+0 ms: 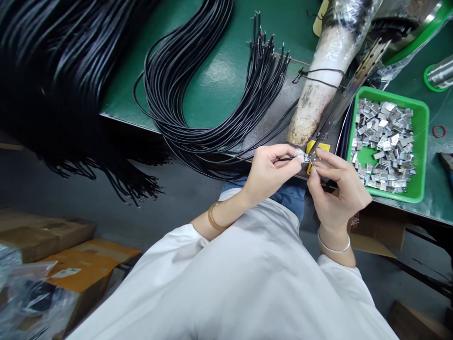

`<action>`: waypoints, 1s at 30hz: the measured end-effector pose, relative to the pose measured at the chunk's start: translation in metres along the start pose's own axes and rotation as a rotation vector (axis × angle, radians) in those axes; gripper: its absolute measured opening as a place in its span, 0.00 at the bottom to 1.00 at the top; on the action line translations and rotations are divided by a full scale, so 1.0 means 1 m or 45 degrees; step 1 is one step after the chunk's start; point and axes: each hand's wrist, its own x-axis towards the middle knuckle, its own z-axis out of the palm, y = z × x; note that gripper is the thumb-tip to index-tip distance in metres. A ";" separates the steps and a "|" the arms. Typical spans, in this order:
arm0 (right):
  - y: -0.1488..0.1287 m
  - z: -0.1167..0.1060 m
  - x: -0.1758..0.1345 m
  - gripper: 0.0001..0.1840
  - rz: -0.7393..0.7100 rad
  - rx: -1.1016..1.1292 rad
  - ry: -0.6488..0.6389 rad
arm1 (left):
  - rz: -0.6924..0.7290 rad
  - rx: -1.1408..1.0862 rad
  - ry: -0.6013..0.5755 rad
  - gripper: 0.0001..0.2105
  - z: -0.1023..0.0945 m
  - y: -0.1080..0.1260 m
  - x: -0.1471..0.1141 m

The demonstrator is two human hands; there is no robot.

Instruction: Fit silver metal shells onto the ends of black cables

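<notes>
My left hand (274, 170) pinches a small silvery metal connector (306, 158) between thumb and forefinger, with a black cable running back from it to the left. Close by on the right, the fingertips of my right hand (336, 182) are drawn together at the connector's other side. They appear to hold a thin wire (312, 163), partly hidden by the fingers. Just above the fingertips is the dark tip of a slim tool like a soldering iron (317, 138), pointing down beside a yellow piece (322, 147).
A white tube wrapped in clear film (316, 89) slants down toward my hands. On the right sits a green tray (421, 141) of metal connectors, near a wire spool (440, 75). Bundled black cables (212, 137) curve across the green table; more cables (63, 71) hang at left.
</notes>
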 end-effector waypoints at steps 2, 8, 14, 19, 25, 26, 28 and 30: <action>0.000 0.000 0.001 0.13 -0.004 -0.002 -0.003 | 0.024 0.024 0.012 0.06 0.001 0.001 0.000; -0.006 0.001 0.003 0.14 0.018 0.001 0.047 | 0.081 0.086 0.051 0.06 0.002 0.003 -0.002; -0.004 0.004 0.001 0.13 0.070 0.045 0.069 | 0.000 0.035 0.015 0.05 0.001 -0.001 0.001; -0.003 0.003 0.006 0.12 0.048 -0.030 0.062 | 0.087 0.036 0.001 0.04 0.001 -0.002 0.000; -0.007 0.001 0.006 0.13 0.019 -0.064 0.086 | 0.172 0.098 -0.023 0.05 0.000 -0.001 -0.003; -0.007 0.001 0.004 0.12 0.014 -0.070 0.086 | 0.130 0.087 -0.032 0.05 0.000 -0.001 -0.003; -0.006 0.002 0.001 0.11 0.013 -0.071 0.068 | 0.040 0.070 -0.039 0.06 -0.001 -0.001 -0.003; -0.004 0.003 -0.001 0.09 0.031 -0.056 0.040 | -0.016 0.070 -0.027 0.06 -0.001 -0.002 -0.003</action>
